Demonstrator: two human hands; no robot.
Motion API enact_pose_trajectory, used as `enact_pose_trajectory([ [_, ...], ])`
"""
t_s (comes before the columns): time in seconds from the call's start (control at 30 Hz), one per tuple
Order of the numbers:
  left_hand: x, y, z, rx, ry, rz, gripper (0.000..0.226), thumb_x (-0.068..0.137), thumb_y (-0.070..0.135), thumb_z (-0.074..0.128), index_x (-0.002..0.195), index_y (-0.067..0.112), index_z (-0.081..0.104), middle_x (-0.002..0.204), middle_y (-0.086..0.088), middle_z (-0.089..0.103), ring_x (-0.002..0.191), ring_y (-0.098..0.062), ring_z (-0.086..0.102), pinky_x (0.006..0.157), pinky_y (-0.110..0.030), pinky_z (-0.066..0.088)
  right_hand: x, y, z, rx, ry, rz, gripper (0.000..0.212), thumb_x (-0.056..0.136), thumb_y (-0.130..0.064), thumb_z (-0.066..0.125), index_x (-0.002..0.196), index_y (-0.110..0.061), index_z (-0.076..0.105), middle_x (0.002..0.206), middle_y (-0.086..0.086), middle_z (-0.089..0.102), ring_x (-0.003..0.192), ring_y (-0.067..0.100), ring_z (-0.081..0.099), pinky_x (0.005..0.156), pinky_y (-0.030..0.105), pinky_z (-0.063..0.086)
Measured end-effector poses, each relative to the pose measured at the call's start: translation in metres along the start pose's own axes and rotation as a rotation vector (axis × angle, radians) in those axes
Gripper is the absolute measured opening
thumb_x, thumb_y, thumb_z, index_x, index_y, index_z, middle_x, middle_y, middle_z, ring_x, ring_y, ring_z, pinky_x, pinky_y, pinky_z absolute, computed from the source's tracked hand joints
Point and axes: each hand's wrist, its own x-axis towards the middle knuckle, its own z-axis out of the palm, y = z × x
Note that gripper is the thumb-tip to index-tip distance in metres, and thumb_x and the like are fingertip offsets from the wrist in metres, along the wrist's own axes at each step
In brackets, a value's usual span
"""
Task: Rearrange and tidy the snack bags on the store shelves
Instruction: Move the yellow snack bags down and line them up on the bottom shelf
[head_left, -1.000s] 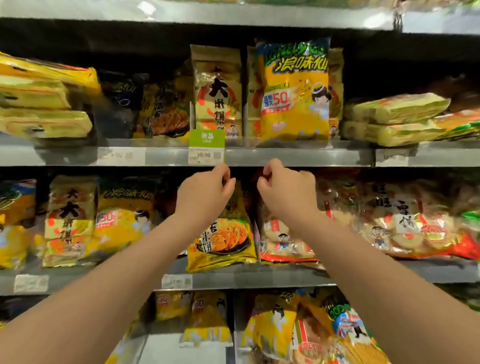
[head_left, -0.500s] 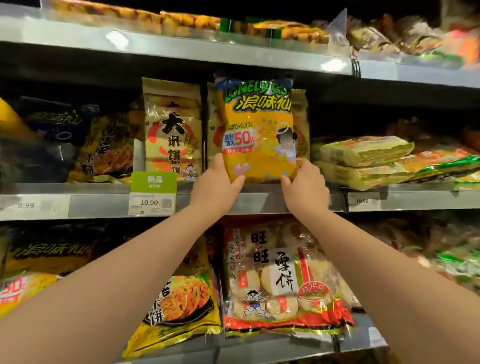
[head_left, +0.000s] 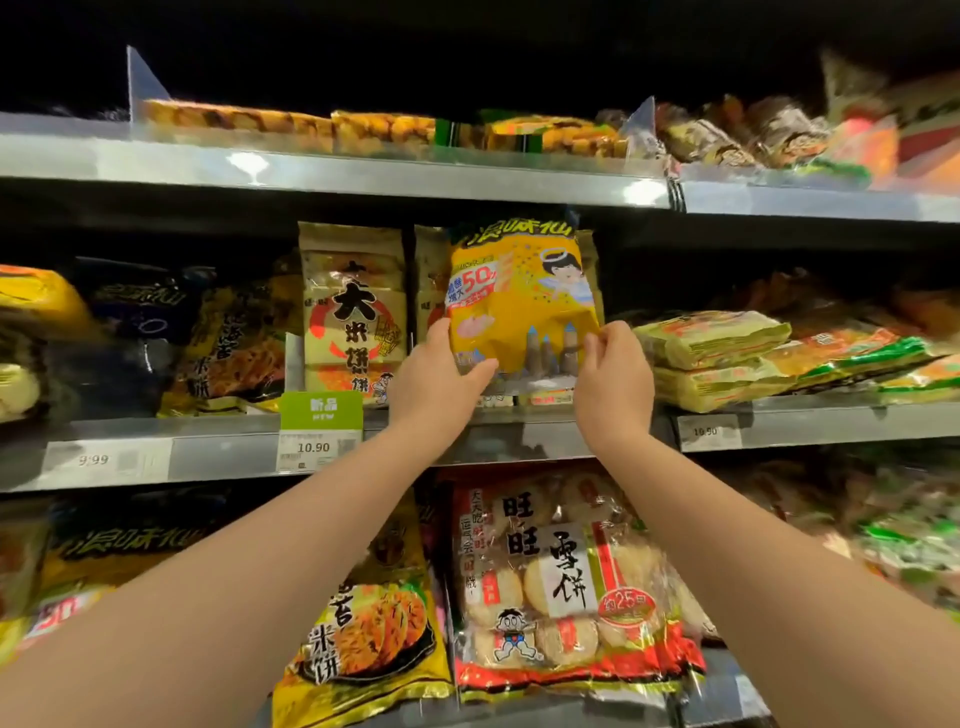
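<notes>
Yellow snack bag (head_left: 522, 301) stands at frame centre on the middle shelf (head_left: 223, 457). The left hand (head_left: 441, 382) grips its lower left corner and the right hand (head_left: 613, 387) pinches its lower right edge. Probably best seated upright, facing forward.

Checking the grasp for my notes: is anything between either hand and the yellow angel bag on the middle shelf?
Nothing visible. The left hand grips the yellow bag at its lower left corner; the right hand pinches its lower right edge, both in direct contact.
</notes>
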Motion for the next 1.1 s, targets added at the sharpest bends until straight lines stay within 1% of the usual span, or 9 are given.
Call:
enact_pose_trajectory([
  [0.23,-0.046,0.007,-0.031,-0.329,-0.206,-0.271,0.088,0.081,0.068,0.045,0.148,0.020,0.016,0.147,-0.009,0.035,0.127,-0.029,0.043,0.103,-0.045,0.040,-0.076,-0.002,-0.043,0.154,0.041,-0.133,0.025,0.101,-0.020,0.035,0.081,-0.009,0.043,0.074,0.001,0.041,0.065,0.017,0.035,0.057,0.027,0.028],
  [0.37,-0.076,-0.004,-0.051,-0.601,-0.339,-0.429,0.119,0.054,0.086,0.053,0.149,0.029,0.009,0.149,-0.003,0.036,0.132,-0.027,0.041,0.109,-0.052,0.033,-0.123,0.000,-0.060,0.147,0.003,-0.235,0.025,0.098,-0.020,0.036,0.077,-0.013,0.048,0.072,-0.002,0.044,0.070,0.018,0.039,0.062,0.030,0.028],
  [0.43,-0.094,-0.014,-0.061,-0.668,-0.342,-0.424,0.097,0.073,0.069,0.057,0.148,0.024,0.015,0.134,-0.001,0.051,0.118,-0.020,0.052,0.104,-0.044,0.042,-0.144,0.004,-0.064,0.099,-0.093,-0.298,0.025,0.096,-0.021,0.036,0.076,-0.015,0.051,0.070,-0.006,0.044,0.071,0.017,0.039,0.060,0.026,0.024],
  [0.53,-0.125,-0.034,-0.077,-0.693,-0.381,-0.386,0.054,0.087,0.039,0.058,0.134,0.022,0.037,0.104,0.005,0.062,0.089,-0.011,0.060,0.073,-0.024,0.053,-0.178,0.014,-0.066,-0.007,-0.270,-0.355,0.023,0.094,-0.020,0.039,0.083,-0.017,0.059,0.080,-0.006,0.055,0.076,0.019,0.049,0.067,0.026,0.029],
  [0.67,-0.178,-0.076,-0.087,-0.638,-0.332,-0.418,0.042,0.073,0.035,0.076,0.106,0.029,0.051,0.096,0.008,0.067,0.078,0.000,0.063,0.068,-0.018,0.054,-0.230,0.027,-0.061,-0.108,-0.521,-0.253,0.040,0.091,-0.035,0.041,0.114,-0.010,0.063,0.122,0.005,0.057,0.115,0.025,0.049,0.096,0.037,0.037],
  [0.77,-0.223,-0.111,-0.093,-0.563,-0.297,-0.485,0.064,0.053,0.049,0.081,0.107,0.028,0.056,0.094,0.012,0.070,0.085,-0.001,0.066,0.079,-0.025,0.053,-0.268,0.025,-0.054,-0.091,-0.713,-0.178,0.038,0.094,-0.040,0.049,0.121,-0.013,0.058,0.132,0.004,0.050,0.126,0.023,0.041,0.103,0.038,0.031],
  [0.83,-0.251,-0.138,-0.094,-0.522,-0.272,-0.534,0.080,0.050,0.052,0.081,0.119,0.023,0.053,0.107,0.003,0.067,0.093,-0.008,0.065,0.081,-0.027,0.054,-0.292,0.024,-0.048,-0.034,-0.841,-0.073,0.036,0.094,-0.038,0.050,0.122,-0.016,0.055,0.127,0.001,0.051,0.123,0.020,0.042,0.101,0.035,0.033],
  [0.97,-0.309,-0.193,-0.091,-0.573,-0.342,-0.665,0.045,0.076,0.011,0.076,0.113,0.019,0.052,0.096,0.002,0.066,0.074,0.002,0.065,0.066,-0.013,0.052,-0.334,0.038,-0.029,0.023,-1.029,0.153,0.025,0.092,-0.038,0.052,0.103,-0.017,0.061,0.101,0.004,0.064,0.092,0.020,0.058,0.079,0.032,0.044],
  [1.1,-0.356,-0.247,-0.080,-0.514,-0.442,-0.791,0.043,0.075,0.009,0.076,0.107,0.025,0.053,0.091,0.005,0.065,0.072,0.001,0.064,0.061,-0.011,0.051,-0.375,0.069,0.004,-0.035,-1.278,0.284,0.027,0.093,-0.037,0.053,0.111,-0.017,0.057,0.096,0.006,0.060,0.082,0.018,0.055,0.070,0.026,0.043],
])
